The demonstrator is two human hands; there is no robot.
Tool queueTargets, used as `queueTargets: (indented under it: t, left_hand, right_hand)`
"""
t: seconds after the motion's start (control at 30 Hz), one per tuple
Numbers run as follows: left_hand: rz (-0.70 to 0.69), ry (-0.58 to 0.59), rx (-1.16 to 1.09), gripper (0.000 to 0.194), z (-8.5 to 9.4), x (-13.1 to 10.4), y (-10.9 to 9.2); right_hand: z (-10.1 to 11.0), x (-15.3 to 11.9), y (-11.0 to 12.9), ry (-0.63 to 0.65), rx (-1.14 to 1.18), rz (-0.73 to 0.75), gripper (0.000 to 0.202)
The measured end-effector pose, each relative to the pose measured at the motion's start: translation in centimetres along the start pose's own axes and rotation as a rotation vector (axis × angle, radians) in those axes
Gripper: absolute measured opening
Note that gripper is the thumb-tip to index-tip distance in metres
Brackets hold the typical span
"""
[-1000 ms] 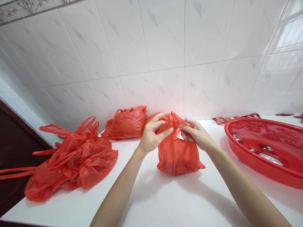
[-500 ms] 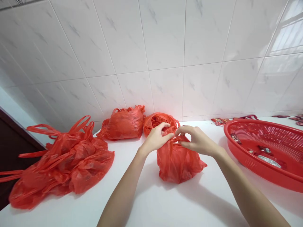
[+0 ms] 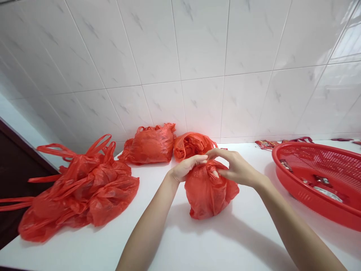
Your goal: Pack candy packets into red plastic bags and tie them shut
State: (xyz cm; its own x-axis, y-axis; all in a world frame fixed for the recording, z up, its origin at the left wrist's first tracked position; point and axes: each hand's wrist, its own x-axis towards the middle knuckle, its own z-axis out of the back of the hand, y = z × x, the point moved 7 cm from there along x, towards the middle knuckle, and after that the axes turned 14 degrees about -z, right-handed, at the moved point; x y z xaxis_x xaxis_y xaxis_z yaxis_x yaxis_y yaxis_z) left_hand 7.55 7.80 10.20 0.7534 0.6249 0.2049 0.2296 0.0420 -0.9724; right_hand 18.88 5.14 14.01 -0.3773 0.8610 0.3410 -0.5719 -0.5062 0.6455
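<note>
Bag's neck bunched, no finished knot visible.
Fingers of the left hand [image 3: 184, 169] and right hand [image 3: 240, 170] curl onto the bag [image 3: 207, 196], centred on the table [image 3: 180, 250]. Beside: heap [image 3: 84, 195], basket [image 3: 306, 197] with a few packets [image 3: 322, 180]. By the wall [image 3: 197, 107]: plump bundle [image 3: 153, 146], another, mouth open [image 3: 194, 144].

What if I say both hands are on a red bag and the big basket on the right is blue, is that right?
The head view shows the basket is red, not blue. It is on the right, and the left hand and right hand are on a red bag.
</note>
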Motion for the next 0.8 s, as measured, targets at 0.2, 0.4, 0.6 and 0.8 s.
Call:
queueTargets:
  t: [0.2, 0.4, 0.6, 0.8]
  left_hand:
    - [-0.083, -0.107, -0.036, 0.060, -0.1, 0.0, -0.7]
    - [-0.116, -0.199, 0.036, 0.053, 1.0, 0.1, -1.4]
    - [-0.164, -0.167, 0.278, 0.043, 2.1, -0.8, -3.7]
    - [-0.292, -0.295, 0.534, 0.025, 4.1, -1.7, -5.8]
  right_hand:
    - [1.4, -0.3, 0.1, -0.153, -0.010, 0.010, 0.041]
    - [2.0, -0.9, 1.5, -0.284, -0.042, 0.179, 0.013]
    - [2.7, -1.2, 1.4, -0.329, -0.014, 0.226, 0.014]
    - [4.0, -1.1, 1.1, -0.342, 0.205, 0.096, 0.015]
